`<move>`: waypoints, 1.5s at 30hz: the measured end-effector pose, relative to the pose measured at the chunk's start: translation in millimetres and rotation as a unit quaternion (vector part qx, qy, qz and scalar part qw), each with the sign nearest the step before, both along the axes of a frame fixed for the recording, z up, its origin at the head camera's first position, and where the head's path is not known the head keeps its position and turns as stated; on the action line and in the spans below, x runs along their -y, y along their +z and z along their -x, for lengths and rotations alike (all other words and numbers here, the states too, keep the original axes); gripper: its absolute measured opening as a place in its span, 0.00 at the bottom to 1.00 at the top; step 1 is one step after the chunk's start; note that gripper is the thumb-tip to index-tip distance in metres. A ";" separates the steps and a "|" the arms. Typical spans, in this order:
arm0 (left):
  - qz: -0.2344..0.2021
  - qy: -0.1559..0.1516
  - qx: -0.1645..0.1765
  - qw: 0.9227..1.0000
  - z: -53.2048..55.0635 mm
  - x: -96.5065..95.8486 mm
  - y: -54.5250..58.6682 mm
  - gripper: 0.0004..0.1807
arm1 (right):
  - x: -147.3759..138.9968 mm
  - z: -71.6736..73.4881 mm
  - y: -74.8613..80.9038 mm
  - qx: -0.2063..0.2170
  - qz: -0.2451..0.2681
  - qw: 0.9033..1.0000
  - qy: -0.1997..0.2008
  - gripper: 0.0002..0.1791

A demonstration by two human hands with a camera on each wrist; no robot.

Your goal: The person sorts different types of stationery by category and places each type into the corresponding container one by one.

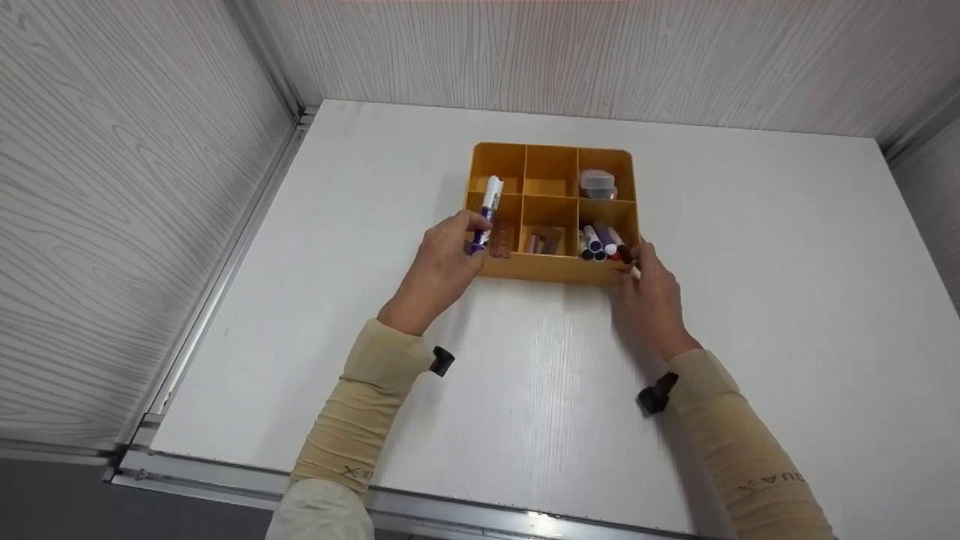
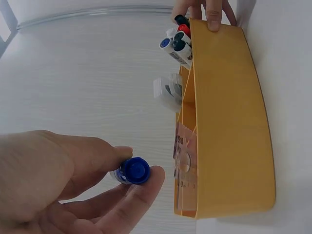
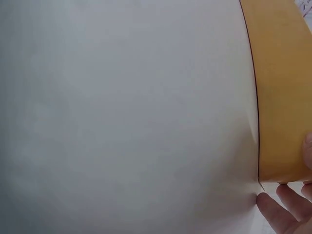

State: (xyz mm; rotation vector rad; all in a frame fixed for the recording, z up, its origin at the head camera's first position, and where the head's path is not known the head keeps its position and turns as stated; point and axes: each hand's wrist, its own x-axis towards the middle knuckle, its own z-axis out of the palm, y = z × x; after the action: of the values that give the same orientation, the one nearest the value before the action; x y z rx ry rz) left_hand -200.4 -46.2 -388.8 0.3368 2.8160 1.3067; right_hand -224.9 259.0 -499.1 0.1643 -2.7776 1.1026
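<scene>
My left hand [image 1: 442, 262] pinches a white whiteboard marker [image 1: 490, 196] with a blue end between thumb and fingers, at the left front of a yellow divided organizer box [image 1: 546, 268]. In the left wrist view the marker's blue end [image 2: 137, 170] faces the camera, apart from the box. My right hand [image 1: 657, 296] holds the box's front right corner, thumb on the front face and fingertips [image 3: 273, 209] at the side. Several markers [image 1: 600, 241] lie in the front right compartment. A pinkish transparent ruler [image 2: 186, 168] stands in the front left one.
Clear plastic cases [image 1: 598, 183] sit in the back right compartment. Small flat pieces [image 1: 544, 241] lie in the front middle one. The box stands on a white table [image 1: 555, 390], with wood-grain panels [image 1: 570, 60] behind and at the sides. A metal rail [image 1: 225, 480] edges the table.
</scene>
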 end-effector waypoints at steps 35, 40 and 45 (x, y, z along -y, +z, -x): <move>0.070 -0.161 0.100 0.979 53.8 -104.5 26.5 0.15 | -1.2 -0.3 -4.2 0.009 -0.001 1.000 -0.007 0.13; 0.079 -0.177 0.111 0.975 59.7 -109.7 30.8 0.14 | -2.2 -0.2 -4.8 -0.035 -0.008 0.999 0.005 0.12; 0.107 -0.183 0.131 0.968 64.0 -116.7 37.5 0.15 | -1.6 0.1 -4.1 -0.046 -0.011 0.999 0.005 0.12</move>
State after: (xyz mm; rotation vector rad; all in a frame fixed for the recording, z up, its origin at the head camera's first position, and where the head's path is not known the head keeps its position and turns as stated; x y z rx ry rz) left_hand -264.4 70.5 -351.4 0.5931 2.4866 0.8910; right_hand -225.0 260.6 -503.2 0.2241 -2.7112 1.0411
